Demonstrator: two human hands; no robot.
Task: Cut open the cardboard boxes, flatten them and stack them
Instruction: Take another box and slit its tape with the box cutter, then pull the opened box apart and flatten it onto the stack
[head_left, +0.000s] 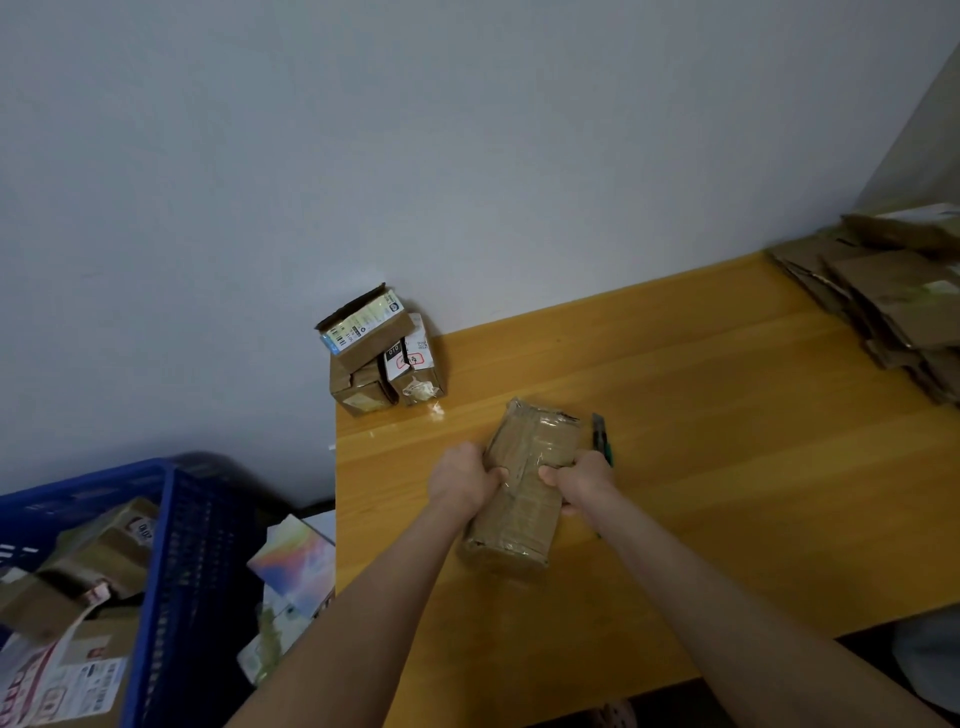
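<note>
A brown taped cardboard box (524, 499) lies on the wooden table (727, 405), long side pointing away from me. My left hand (465, 475) grips its left edge near the middle, thumb on top. My right hand (579, 480) grips the right edge opposite, fingers curled round it. A box cutter (601, 439) with a green handle sticks out past my right hand, next to the box; whether the hand holds it is unclear. A heap of flattened cardboard (893, 301) lies at the table's far right.
Three small labelled boxes (382, 353) are piled at the table's far left corner against the wall. Left of the table on the floor, a blue plastic crate (171, 545) holds more parcels. Colourful flat packages (293, 566) lie between crate and table.
</note>
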